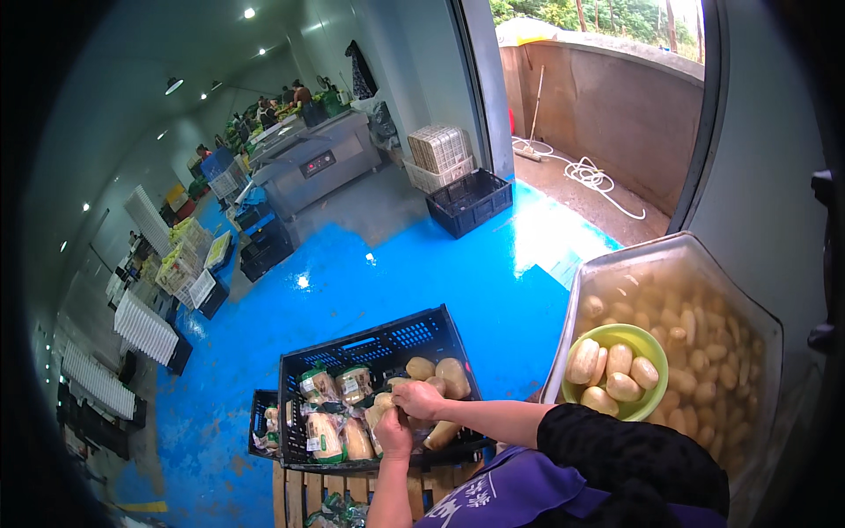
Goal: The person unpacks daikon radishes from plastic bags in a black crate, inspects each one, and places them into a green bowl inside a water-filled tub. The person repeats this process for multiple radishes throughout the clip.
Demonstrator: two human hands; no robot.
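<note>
Both my hands are close together over the right half of a black plastic crate point(304, 365). My left hand point(393, 435) is closed, fingers pointing up toward the other hand. Reaching in from the right, my right hand point(420, 400) is also closed, its fingertips meeting the left. What lies between them is too small and hidden to name. Loose pale lotus roots point(452, 378) lie in the crate just beyond and beside my hands. Bagged lotus roots point(322, 435) with green-edged clear wrapping fill its left part.
At my right, a large tub point(572, 339) holds many pale roots in cloudy water, with a green bowl point(662, 398) of roots in it. The crate rests on a wooden pallet point(352, 487). Farther off are a black crate point(484, 204), a steel machine point(317, 167) and a doorway.
</note>
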